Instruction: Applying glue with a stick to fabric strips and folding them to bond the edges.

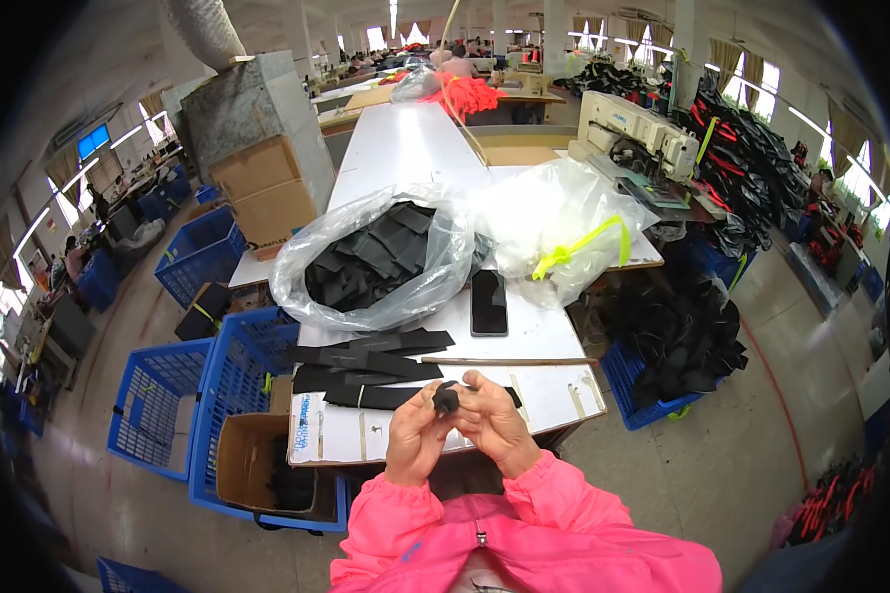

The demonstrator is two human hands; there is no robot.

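2 plastic bags (556, 219) flank 1 phone (489, 302); in front of it, left hand (417, 433) and right hand (494, 421) pinch 1 black piece (446, 401).

I've got one head-worn fisheye, looking down and forward: left hand (415, 440) and right hand (494, 420) close, desk (542, 331) running away ahead, floor (707, 465) bending round the sides.

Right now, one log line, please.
left fingers: holding dark piece | right fingers: holding same piece | black strips: on white table | phone: same table
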